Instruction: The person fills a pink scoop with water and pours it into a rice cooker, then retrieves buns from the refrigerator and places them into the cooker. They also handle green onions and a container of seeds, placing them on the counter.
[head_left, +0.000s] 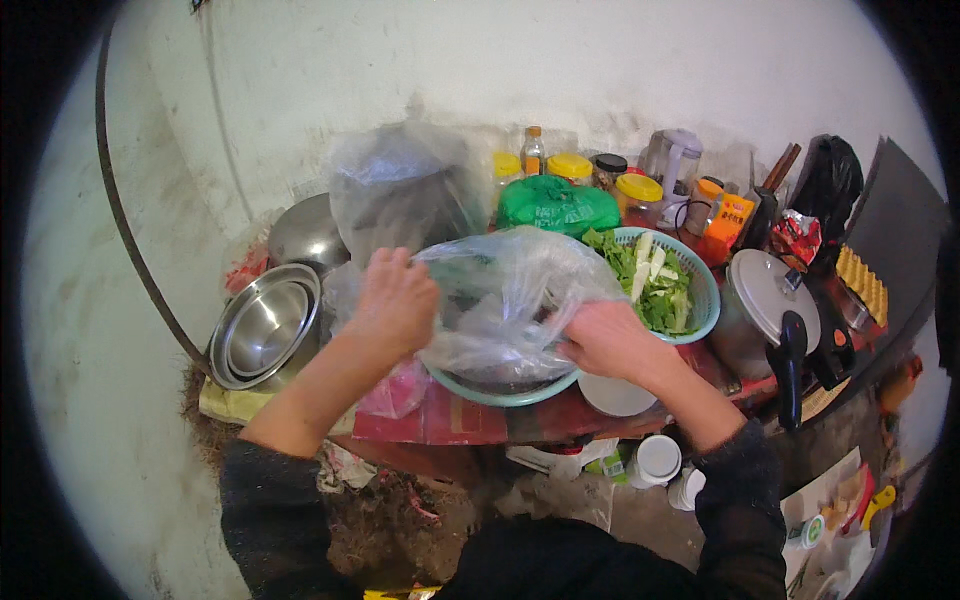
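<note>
A clear plastic bag (510, 300) is stretched between my two hands, above a light-blue basin (495, 397). My left hand (399, 304), knuckles up, has its fingers closed on the bag's left edge. On the opposite side, my right hand (611, 337) grips the gathered plastic with its fingers curled under. The bag covers most of the basin, so what lies inside cannot be made out. Right behind my right hand stands a light-blue colander (705, 289) with cut leafy greens (664, 289). A white round lid or plate (619, 396) lies below that wrist.
Nested steel bowls (266, 330) lean at the left. A green plastic bag (559, 206) and yellow-lidded jars (637, 195) line the wall. A pressure cooker (772, 300) stands at the right, its black handle jutting forward past the red table edge (465, 424).
</note>
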